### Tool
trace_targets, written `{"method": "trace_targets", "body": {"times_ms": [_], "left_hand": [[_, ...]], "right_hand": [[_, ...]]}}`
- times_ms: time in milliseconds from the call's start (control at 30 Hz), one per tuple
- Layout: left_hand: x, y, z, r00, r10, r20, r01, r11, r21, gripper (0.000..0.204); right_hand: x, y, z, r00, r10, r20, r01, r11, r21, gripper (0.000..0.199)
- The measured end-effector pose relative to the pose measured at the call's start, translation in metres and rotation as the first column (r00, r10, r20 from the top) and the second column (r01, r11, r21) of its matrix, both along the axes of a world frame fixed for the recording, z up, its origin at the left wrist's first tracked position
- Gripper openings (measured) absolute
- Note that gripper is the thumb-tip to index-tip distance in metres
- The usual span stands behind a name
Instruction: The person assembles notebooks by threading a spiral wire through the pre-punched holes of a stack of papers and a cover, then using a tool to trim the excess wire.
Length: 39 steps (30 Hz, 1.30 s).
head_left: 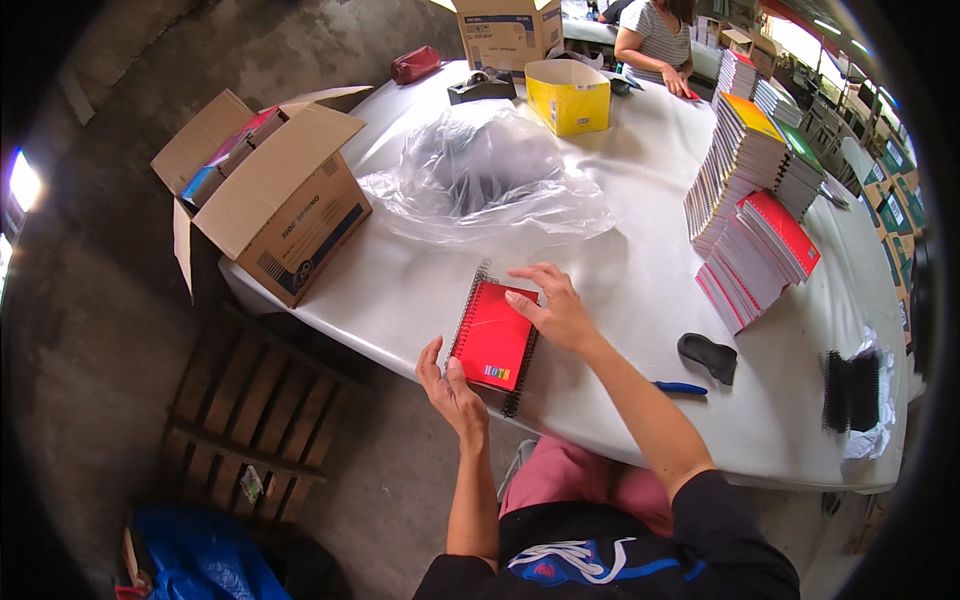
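A red spiral-bound notebook [492, 338] lies on the white table [640, 290] near its front edge, with black wire coils along both long sides. My left hand [450, 385] holds its near corner, thumb on the cover. My right hand [553, 305] rests flat on the notebook's far right edge, fingers spread over the coil.
Tall leaning stacks of notebooks [752, 205] stand at the right. A crumpled clear plastic bag [485, 175], a yellow box [568, 95], a tape dispenser [480, 87], an open cardboard box [275, 190], black coils [853, 390], a dark tool [707, 356], a blue pen [680, 387]. Another person [655, 35] sits at the far end. A wooden pallet [245, 425] lies on the floor.
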<state>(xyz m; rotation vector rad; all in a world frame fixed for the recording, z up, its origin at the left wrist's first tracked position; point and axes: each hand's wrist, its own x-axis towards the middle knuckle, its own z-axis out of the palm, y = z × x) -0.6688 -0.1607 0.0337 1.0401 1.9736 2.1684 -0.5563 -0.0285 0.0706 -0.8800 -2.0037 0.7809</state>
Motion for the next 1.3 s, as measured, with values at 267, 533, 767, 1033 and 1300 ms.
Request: {"method": "trace_targets", "body": {"times_ms": [267, 533, 767, 1033, 1300], "left_hand": [[0.009, 0.027, -0.007, 0.853, -0.225, 0.471, 0.074, 0.946, 0.317, 0.052], [0.012, 0.039, -0.010, 0.891, -0.171, 0.421, -0.099, 0.831, 0.547, 0.060], [0.016, 0.045, -0.012, 0.870, -0.199, 0.451, -0.003, 0.912, 0.409, 0.051], [0.002, -0.005, 0.013, 0.934, 0.226, 0.275, -0.312, 0.891, 0.329, 0.032], [0.161, -0.003, 0.042, 0.335, -0.875, -0.349, 0.499, 0.479, -0.722, 0.048]], "right_hand": [[-0.034, -0.007, -0.042, 0.841, -0.301, -0.449, 0.050, 0.870, -0.490, 0.051], [-0.037, -0.002, -0.044, 0.810, -0.235, -0.538, -0.112, 0.838, -0.534, 0.059], [-0.026, 0.010, -0.049, 0.862, -0.260, -0.436, 0.012, 0.869, -0.495, 0.058], [0.175, 0.024, 0.099, 0.781, -0.573, -0.248, 0.553, 0.452, 0.700, 0.032], [0.364, 0.077, 0.148, 0.760, -0.517, 0.394, 0.616, 0.766, -0.185, 0.076]]}}
